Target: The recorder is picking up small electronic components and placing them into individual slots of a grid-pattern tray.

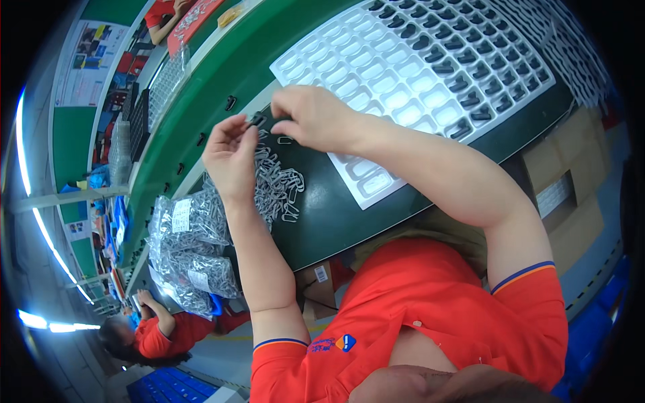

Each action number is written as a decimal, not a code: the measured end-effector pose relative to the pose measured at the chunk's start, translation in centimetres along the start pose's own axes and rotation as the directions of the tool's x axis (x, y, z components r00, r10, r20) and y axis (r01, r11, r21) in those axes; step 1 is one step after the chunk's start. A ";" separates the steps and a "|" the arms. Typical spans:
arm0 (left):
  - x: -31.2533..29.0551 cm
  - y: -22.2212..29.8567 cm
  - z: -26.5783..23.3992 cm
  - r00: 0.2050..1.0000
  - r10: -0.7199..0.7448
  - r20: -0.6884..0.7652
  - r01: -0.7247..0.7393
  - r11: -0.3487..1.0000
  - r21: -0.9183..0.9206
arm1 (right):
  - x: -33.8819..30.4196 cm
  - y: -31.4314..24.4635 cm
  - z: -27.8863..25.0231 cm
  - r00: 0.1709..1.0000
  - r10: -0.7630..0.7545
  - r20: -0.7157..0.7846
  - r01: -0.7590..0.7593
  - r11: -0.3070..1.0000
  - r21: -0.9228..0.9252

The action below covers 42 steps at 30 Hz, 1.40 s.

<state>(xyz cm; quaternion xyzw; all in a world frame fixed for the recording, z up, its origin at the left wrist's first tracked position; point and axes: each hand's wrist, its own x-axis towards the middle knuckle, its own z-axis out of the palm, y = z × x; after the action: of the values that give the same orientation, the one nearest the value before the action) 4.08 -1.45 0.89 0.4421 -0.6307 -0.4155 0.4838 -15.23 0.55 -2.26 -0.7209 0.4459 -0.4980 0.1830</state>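
My left hand (pixel 230 153) pinches a small dark oblong part (pixel 256 119) between thumb and fingertips, over the near edge of the green belt. Close by on the right, my right hand (pixel 314 119) is held with its thumb and bent fingers apart, and I see nothing between them. Under the hands lies a loose pile of grey metal loops (pixel 279 181) on the dark green tabletop (pixel 316 225). A white tray (pixel 373 161) with rows of oval pockets lies beyond my right forearm. Dark parts (pixel 470 57) fill the pockets on its right side; the left pockets are bare.
Clear plastic bags (pixel 191 235) full of metal loops sit left of my left forearm. Several black parts (pixel 180 168) lie along the curving green belt (pixel 222 77). A cardboard box (pixel 571 174) stands at the right. A co-worker in red (pixel 164 336) sits at lower left.
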 end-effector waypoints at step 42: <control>-5.2 8.9 24.9 0.562 -0.209 0.800 -0.539 0.641 0.546 | -1.3 -1.7 1.3 0.940 -0.264 0.214 0.260 0.964 0.047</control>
<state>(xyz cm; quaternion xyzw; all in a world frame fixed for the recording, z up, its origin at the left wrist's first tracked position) -20.89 8.24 3.43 0.2886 -0.9313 -0.2172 -0.0462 -13.44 2.24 -2.35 -0.8224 0.3187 -0.4396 0.1696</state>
